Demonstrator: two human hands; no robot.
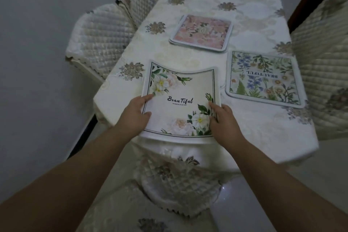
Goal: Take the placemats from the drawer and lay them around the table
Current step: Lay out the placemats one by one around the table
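Placemats lie on the table (120, 96), which wears a cream cloth (250, 130) patterned with dull gold flower medallions and hangs down over the near edge. Nearest the camera, below the table edge, a quilted chair cover (175, 179) shows, standing on a pale glossy floor (244, 203).

The white-rose placemat (180, 100), printed "Beautiful", sits at the near edge of the table with its far side curling upward off the cloth. The left hand (135, 115) grips its left border, thumb curled on top and the other fingers out of sight beneath. The right hand (224, 118) holds the right border, thumb lying over the printed face, fingers bent round the edge.

Further right, just beside it, the blue-flower placemat (263, 79) lies flat with its lettering upside down to the camera, close to a quilted chair back (323, 73) at the right side. Beyond both, near the middle of the table, lies the pink placemat (201, 32); a second white edge shows beneath its left corner, so it may be more than one mat. Two more quilted chair covers (99, 38) stand at the far left against a plain grey wall (37, 24).
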